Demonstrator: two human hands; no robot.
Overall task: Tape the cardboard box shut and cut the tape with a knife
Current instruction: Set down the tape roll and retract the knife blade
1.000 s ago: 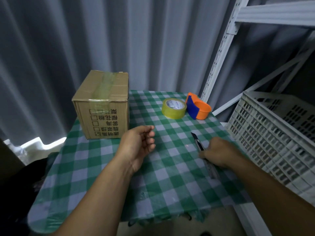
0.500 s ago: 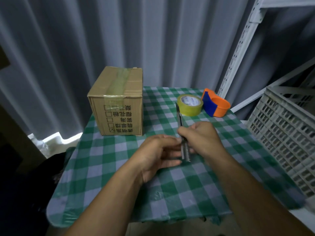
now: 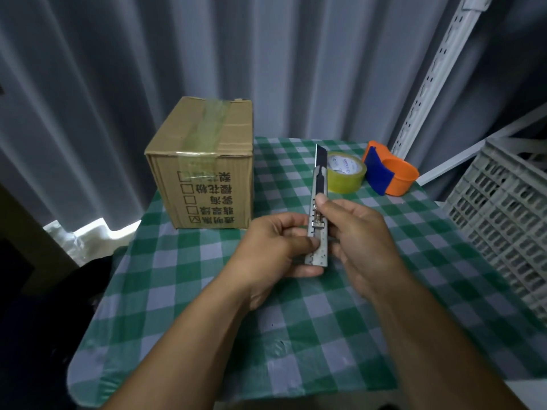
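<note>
1. Head view, landmark the cardboard box (image 3: 204, 170): standing upright at the back left of the checked tablecloth (image 3: 207, 344), flaps down, a strip of clear tape along the top seam and down the front face.
2. Right of the box, near the table's back edge: tape roll (image 3: 344, 173), lying flat, and just beside it an orange and blue tape dispenser (image 3: 390, 173), the two close or touching, hard to call.
3. In front of the box and to its right, lifted off the cloth: utility knife (image 3: 318, 214), metal body, blade tip out and pointing away toward the roll.
4. Left hand (image 3: 275, 250) curled around the knife's lower end, fingers closed on it. Right hand (image 3: 361, 238) wrapped on the other side, thumb up on the slider.
5. Handling, as a judgement: knife light, stiff, smooth metal, likely slippery, blade thin and snappable; best gripped on the body behind the slider.
6. Box probably light with crushable walls; better steadied by a flat palm on top.
</note>
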